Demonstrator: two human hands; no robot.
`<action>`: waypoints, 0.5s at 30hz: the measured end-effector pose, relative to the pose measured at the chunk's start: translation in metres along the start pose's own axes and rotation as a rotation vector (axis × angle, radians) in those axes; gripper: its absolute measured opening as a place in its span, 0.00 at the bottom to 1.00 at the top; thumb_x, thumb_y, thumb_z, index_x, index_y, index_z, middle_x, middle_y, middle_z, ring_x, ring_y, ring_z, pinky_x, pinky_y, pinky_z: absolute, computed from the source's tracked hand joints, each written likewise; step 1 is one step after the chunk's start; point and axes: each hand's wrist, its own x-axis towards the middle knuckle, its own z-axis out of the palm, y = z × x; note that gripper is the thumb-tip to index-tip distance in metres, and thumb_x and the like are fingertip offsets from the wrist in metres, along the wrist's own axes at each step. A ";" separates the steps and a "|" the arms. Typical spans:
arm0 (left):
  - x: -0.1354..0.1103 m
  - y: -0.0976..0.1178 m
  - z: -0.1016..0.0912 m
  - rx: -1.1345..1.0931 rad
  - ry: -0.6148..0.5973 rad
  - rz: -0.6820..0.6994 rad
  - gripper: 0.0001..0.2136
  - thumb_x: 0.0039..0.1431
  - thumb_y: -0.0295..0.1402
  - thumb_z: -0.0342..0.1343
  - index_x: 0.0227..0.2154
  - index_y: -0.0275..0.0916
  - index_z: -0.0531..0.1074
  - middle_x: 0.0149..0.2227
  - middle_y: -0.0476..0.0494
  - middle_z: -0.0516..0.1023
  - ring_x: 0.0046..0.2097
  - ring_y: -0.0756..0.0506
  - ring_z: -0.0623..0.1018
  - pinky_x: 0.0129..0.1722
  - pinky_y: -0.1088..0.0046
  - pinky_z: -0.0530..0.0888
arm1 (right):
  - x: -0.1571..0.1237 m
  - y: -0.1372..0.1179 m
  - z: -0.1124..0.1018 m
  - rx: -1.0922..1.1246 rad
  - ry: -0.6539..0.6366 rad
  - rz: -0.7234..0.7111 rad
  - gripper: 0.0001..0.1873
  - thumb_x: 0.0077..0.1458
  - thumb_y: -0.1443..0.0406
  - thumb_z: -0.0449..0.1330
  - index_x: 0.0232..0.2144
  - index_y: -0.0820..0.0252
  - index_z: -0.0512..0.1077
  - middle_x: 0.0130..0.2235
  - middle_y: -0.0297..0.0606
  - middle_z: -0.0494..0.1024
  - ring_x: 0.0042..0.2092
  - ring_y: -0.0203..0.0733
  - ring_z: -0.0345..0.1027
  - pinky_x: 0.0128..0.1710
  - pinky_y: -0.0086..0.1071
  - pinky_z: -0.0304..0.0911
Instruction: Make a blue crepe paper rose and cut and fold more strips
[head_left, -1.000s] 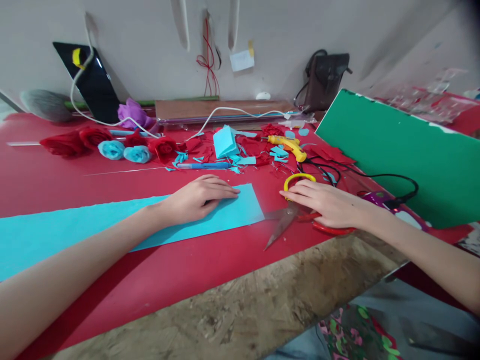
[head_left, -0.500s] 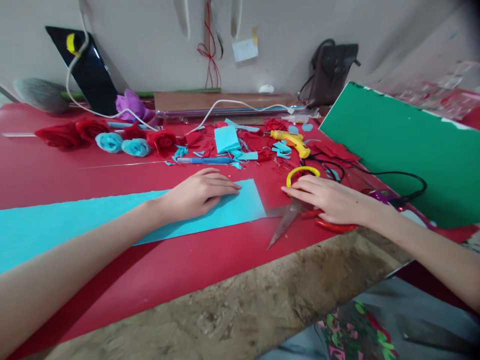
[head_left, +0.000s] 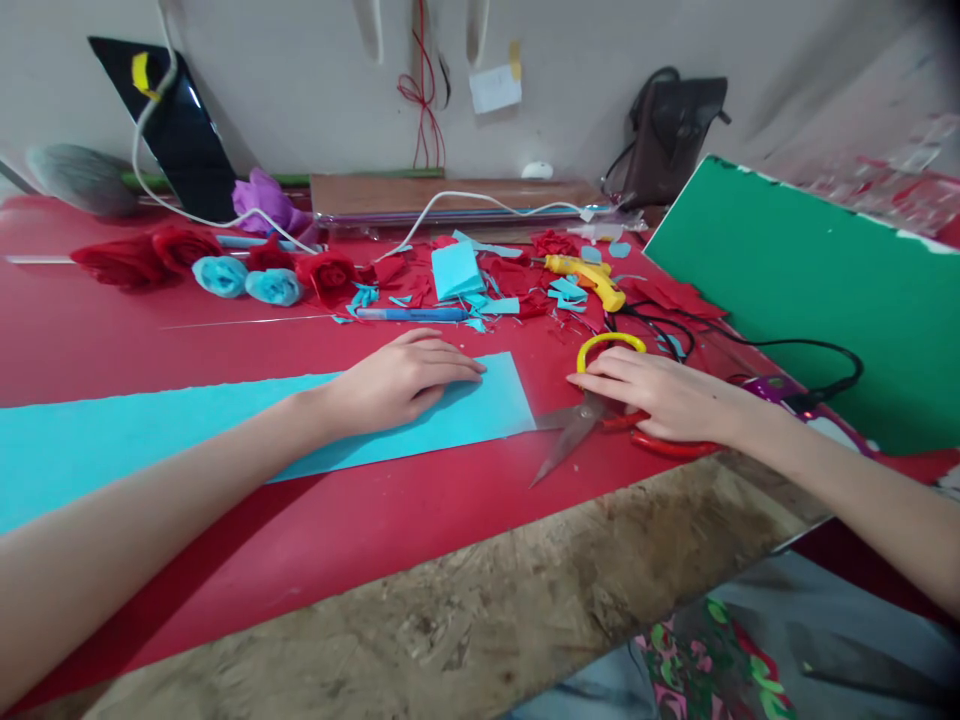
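A long strip of light blue crepe paper (head_left: pixel 187 420) lies across the red tabletop, its cut end pointing right. My left hand (head_left: pixel 412 375) rests flat on it near that end, palm down with the fingers stretched out. To the right, my right hand (head_left: pixel 652 395) is over the handles of a pair of scissors (head_left: pixel 574 440), one yellow and one red, with fingers against the yellow loop. The blades are spread apart, and one blade reaches toward the corner of the paper. My palm hides part of the handles.
Behind my hands lie a blue pen (head_left: pixel 412 314), a folded blue paper square (head_left: pixel 456 270), red and blue scraps and a yellow glue gun (head_left: pixel 589 280). Red paper roses (head_left: pixel 326 277) and blue ones (head_left: pixel 274 287) stand left. A green board (head_left: pixel 810 300) leans at right.
Both hands, the paper and the scissors keep nearly the same places. The whole view has shifted slightly.
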 end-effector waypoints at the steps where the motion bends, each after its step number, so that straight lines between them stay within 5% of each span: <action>1: 0.000 0.000 0.000 0.000 -0.001 0.001 0.16 0.59 0.23 0.43 0.47 0.37 0.69 0.49 0.44 0.74 0.50 0.45 0.73 0.55 0.60 0.63 | 0.000 0.001 0.000 0.003 0.003 0.001 0.34 0.40 0.78 0.51 0.53 0.69 0.62 0.47 0.50 0.69 0.50 0.47 0.60 0.48 0.40 0.62; 15: 0.001 0.000 0.000 -0.006 0.000 0.009 0.16 0.59 0.23 0.43 0.47 0.38 0.68 0.49 0.44 0.74 0.50 0.44 0.73 0.54 0.61 0.64 | -0.004 0.006 -0.001 -0.059 0.154 -0.116 0.20 0.46 0.76 0.51 0.43 0.71 0.68 0.36 0.45 0.73 0.40 0.45 0.63 0.39 0.36 0.64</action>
